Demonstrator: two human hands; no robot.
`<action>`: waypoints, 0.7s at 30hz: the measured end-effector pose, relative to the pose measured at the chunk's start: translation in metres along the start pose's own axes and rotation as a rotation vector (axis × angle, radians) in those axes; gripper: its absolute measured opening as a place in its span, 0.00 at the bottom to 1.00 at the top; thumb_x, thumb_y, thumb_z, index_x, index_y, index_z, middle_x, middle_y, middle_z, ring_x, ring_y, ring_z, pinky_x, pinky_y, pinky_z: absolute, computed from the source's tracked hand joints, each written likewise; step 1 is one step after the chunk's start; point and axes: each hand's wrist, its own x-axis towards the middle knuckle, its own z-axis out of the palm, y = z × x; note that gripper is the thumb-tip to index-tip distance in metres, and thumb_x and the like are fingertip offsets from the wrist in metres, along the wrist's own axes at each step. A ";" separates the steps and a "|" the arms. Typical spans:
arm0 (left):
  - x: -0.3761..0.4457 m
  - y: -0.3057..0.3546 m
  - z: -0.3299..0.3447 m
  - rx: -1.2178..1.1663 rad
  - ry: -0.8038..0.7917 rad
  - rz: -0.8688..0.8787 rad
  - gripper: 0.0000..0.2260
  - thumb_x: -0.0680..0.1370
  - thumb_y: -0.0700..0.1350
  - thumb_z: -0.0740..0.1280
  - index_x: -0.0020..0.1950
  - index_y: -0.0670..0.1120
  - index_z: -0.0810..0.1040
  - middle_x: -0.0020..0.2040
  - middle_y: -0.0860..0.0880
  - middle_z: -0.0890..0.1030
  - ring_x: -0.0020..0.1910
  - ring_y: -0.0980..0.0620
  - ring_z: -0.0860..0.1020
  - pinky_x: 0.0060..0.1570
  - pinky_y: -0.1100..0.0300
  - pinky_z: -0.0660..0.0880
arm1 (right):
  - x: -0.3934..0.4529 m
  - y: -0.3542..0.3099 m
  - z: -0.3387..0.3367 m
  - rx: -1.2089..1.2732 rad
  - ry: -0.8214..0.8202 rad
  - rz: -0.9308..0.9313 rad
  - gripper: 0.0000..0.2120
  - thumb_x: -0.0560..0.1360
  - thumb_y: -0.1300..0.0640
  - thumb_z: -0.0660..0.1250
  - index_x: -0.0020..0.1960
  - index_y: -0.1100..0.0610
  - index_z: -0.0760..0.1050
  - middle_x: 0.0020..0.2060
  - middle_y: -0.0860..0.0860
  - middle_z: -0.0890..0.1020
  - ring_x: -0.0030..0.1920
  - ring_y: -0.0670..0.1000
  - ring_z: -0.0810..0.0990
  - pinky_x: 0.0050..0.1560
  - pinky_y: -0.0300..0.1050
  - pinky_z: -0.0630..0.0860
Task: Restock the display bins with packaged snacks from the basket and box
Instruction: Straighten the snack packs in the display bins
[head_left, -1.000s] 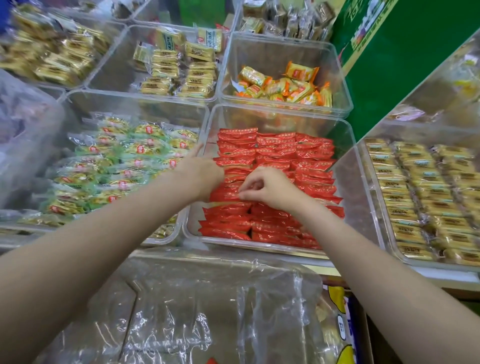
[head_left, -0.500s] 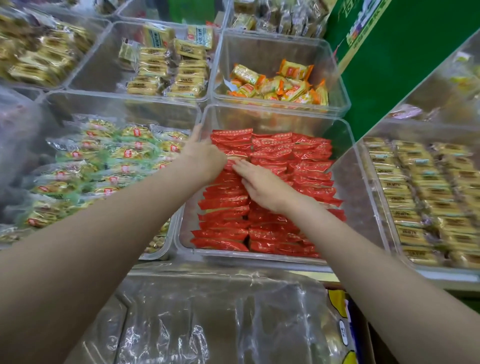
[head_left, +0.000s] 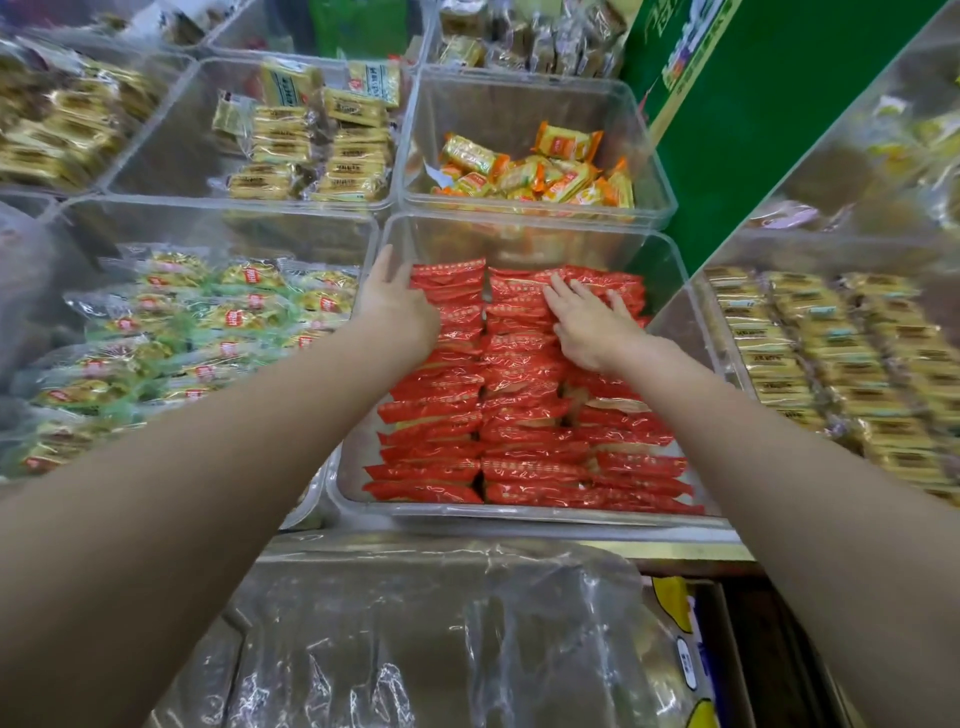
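Hands: left hand (head_left: 397, 306) and right hand (head_left: 589, 325) both flat, fingers straight, gripping nothing | red foil snack packets (head_left: 524, 415) directly beneath, rowed in clear plastic bin (head_left: 358, 499), long axes left-right | right hand nearer far-right rows

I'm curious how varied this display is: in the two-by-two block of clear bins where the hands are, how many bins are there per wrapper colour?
Red packets: 1 bin
Orange packets: 1 bin
Green packets: 1 bin
Gold packets: 1 bin
Total: 4 bins
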 end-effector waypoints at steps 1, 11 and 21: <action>-0.005 0.000 0.001 -0.015 -0.020 0.000 0.19 0.81 0.45 0.52 0.72 0.45 0.65 0.73 0.45 0.64 0.76 0.44 0.49 0.70 0.41 0.36 | -0.004 0.007 0.000 -0.002 -0.015 0.004 0.26 0.82 0.61 0.47 0.77 0.57 0.43 0.77 0.50 0.44 0.77 0.50 0.44 0.74 0.56 0.42; -0.090 0.042 0.001 -0.635 0.152 0.280 0.27 0.77 0.32 0.53 0.76 0.42 0.54 0.76 0.44 0.56 0.75 0.49 0.54 0.72 0.58 0.53 | -0.106 -0.002 0.006 0.184 -0.026 -0.312 0.23 0.80 0.65 0.54 0.74 0.56 0.61 0.76 0.52 0.57 0.75 0.50 0.55 0.72 0.39 0.47; -0.108 0.066 0.004 -0.849 0.022 0.159 0.22 0.79 0.34 0.51 0.74 0.42 0.60 0.76 0.45 0.56 0.76 0.49 0.52 0.73 0.55 0.52 | -0.116 0.001 0.016 0.144 0.044 -0.328 0.20 0.82 0.61 0.51 0.73 0.58 0.63 0.74 0.52 0.62 0.73 0.54 0.60 0.72 0.43 0.49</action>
